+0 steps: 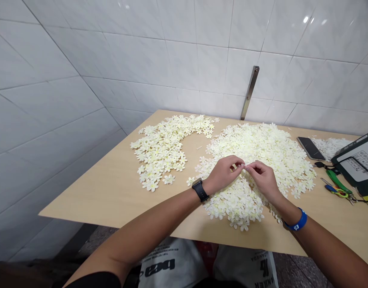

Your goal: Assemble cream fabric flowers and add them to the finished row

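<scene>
My left hand [224, 173], with a black watch at its wrist, is closed in a pinch above a large pile of white artificial flowers [262, 144]. Fingertip to fingertip with it, my right hand [263, 178] pinches too, a blue band around that wrist. Something small and pale seems to lie between the fingertips, too tiny and covered to make out. To the left spreads a second group of white and yellow flowers [162, 150] in a curved heap. One single flower [168, 179] lies just off that heap's edge.
A phone [310, 148] lies right of the big pile, beside small white pieces [330, 147]. Near the right edge are a dark green box [359, 160], a green-handled tool [338, 181] and colourful keys [336, 191]. Tiled walls [184, 60] border the wooden table [105, 192].
</scene>
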### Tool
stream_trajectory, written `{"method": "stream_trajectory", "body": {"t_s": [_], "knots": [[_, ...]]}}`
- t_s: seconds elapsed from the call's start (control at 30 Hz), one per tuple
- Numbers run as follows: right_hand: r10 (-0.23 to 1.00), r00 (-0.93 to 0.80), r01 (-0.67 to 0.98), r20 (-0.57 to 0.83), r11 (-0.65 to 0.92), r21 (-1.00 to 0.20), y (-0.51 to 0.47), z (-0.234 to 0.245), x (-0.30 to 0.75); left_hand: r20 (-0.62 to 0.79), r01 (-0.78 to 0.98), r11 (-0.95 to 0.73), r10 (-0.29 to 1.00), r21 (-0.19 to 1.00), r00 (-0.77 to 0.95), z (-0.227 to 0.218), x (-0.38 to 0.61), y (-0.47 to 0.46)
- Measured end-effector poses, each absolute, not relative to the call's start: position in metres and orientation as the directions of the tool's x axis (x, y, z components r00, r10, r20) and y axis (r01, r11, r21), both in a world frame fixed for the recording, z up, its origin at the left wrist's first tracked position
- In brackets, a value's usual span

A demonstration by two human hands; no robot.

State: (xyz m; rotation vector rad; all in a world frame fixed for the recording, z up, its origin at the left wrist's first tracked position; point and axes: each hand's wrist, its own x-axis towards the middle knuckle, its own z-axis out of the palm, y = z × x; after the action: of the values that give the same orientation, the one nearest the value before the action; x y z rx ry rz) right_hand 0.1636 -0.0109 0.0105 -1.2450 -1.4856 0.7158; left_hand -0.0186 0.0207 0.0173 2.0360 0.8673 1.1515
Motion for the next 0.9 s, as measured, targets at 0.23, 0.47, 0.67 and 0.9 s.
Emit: {"method": "stream_trajectory", "body": {"t_s": [0.23, 0.47, 0.67, 0.9], "knots": [[0.939, 0.091, 0.336, 0.331, 0.284, -0.898, -0.014, 0.014, 0.163, 0.337, 0.120, -0.406, 0.862, 0.906, 0.379, 0.020, -0.017, 0.017], [0.954, 0.092, 0.287, 0.286, 0.249, -0.925, -0.015, 0.021, 0.161, 0.293, 0.013, -0.315, 0.898, 0.949, 0.327, 0.024, -0.019, 0.022], [0.972, 0.140, 0.232, 0.187, 0.151, -0.961, -0.015, 0.021, 0.161, 0.445, 0.057, -0.513, 0.789, 0.856, 0.423, 0.027, -0.023, 0.022], [0.981, 0.120, 0.161, 0.154, 0.134, -0.978, -0.010, 0.014, 0.164, 0.483, 0.132, -0.574, 0.774, 0.808, 0.410, 0.024, -0.020, 0.019]]}}
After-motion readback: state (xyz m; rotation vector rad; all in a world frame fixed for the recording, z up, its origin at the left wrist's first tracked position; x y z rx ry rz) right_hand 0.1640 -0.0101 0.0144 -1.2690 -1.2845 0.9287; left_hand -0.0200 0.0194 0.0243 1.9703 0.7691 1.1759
